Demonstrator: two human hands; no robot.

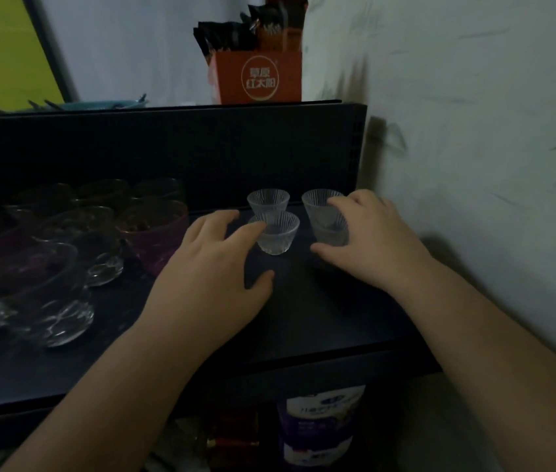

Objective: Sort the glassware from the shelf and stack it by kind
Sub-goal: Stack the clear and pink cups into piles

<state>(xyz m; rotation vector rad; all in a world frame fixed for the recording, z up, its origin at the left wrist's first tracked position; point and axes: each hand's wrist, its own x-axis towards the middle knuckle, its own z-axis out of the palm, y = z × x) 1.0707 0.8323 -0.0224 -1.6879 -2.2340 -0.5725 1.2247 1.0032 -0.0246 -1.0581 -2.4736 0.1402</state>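
Head view: near the shelf (pixel 303 318) right edge, left hand (pixel 208 274), grip spread, fingertips touching front ribbed cup (pixel 278 233); right hand (pixel 368 243), grip pinching stacked cups (pixel 326 216). Probably mid-stacking small cups; next, lifting front cup into stack, gently.

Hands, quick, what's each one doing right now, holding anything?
Left hand: open, fingers spread, fingertips touching the front ribbed cup, not gripping it.
Right hand: fingers and thumb curled round the stacked ribbed cups, holding them.
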